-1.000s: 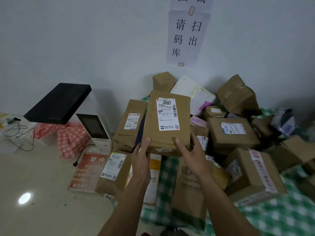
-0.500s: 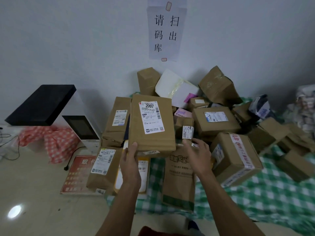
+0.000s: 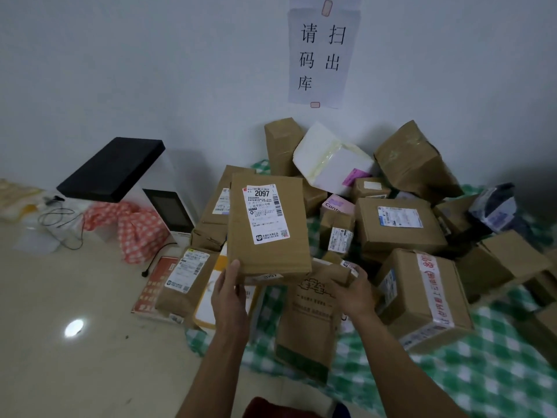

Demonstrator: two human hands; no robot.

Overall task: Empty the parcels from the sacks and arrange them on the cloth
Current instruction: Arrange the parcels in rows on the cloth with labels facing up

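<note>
**Left hand [image 3: 229, 294] grips flat box [image 3: 268, 227]; right hand [image 3: 354, 292] pinches kraft bag [image 3: 307, 321]**

Thumb on the front, the left hand holds the flat box labelled 2097 by its lower left corner, upright above the pile's front edge. The right hand's fingers curl over the kraft bag's top right edge. That bag lies on the green checked cloth [image 3: 452, 372], among other parcels heaped against the wall.

Where you can pass

Your way is open over the bare floor [image 3: 60, 297] at left and the green cloth [image 3: 470, 375] at near right. Ahead, stacked boxes [image 3: 398, 236] reach the wall [image 3: 150, 70]; the white machine [image 3: 173, 176] blocks far left
</note>
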